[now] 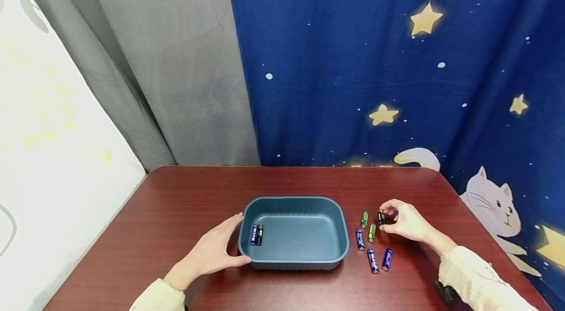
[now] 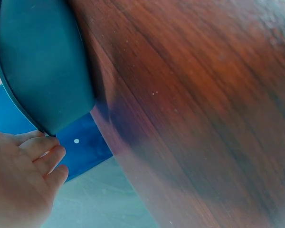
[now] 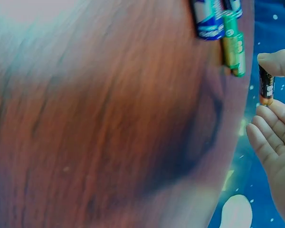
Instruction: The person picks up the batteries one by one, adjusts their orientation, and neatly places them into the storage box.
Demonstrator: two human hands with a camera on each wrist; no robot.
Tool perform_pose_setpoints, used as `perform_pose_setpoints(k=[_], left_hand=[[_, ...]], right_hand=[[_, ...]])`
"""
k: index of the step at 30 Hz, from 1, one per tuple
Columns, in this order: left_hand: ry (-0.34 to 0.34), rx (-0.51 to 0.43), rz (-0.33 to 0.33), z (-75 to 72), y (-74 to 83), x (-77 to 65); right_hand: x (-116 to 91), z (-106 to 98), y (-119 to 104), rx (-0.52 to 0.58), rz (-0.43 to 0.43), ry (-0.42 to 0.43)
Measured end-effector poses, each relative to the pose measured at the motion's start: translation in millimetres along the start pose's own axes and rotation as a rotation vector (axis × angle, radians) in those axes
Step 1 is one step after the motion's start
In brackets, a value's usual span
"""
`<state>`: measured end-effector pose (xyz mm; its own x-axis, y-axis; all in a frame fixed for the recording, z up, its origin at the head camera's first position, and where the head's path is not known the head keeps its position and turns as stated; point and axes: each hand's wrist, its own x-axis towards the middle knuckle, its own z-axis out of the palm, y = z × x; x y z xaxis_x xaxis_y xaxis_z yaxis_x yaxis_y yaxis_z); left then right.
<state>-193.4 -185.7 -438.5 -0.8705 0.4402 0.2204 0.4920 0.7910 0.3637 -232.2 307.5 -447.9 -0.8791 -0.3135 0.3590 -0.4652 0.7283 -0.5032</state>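
My right hand [image 1: 407,221] pinches a black battery [image 3: 266,85] end to end between thumb and fingertips, above the right part of the table. Beside it lie two green batteries [image 1: 372,232] and three blue ones [image 1: 372,261]. My left hand [image 1: 216,247] spreads along the left side of a teal plastic basin [image 1: 300,265], fingertips at its rim and thumb at the near left corner. In the left wrist view the fingers [image 2: 43,153] lie fairly straight against that rim. Inside the basin, at its left, a blue battery [image 1: 254,235] and a black battery [image 1: 260,235] lie side by side.
The basin stands on a reddish-brown wooden table [image 1: 198,188] with rounded far corners. Behind the table hang a grey curtain [image 1: 176,80] and a blue star-patterned curtain [image 1: 326,80]. A white surface [image 1: 53,154] rises on the left.
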Motion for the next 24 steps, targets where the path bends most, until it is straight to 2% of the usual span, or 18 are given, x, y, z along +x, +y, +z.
perform_pose_setpoints(k=[11,24], left_hand=[[0.0,-0.006,-0.003,0.2,-0.3,-0.7],[-0.003,-0.009,-0.011,1.7,-0.1,-0.3]], right_hand=[[10,7,-27,0.057,-0.066,0.028],[33,9,-67,0.133,-0.159,0.03]])
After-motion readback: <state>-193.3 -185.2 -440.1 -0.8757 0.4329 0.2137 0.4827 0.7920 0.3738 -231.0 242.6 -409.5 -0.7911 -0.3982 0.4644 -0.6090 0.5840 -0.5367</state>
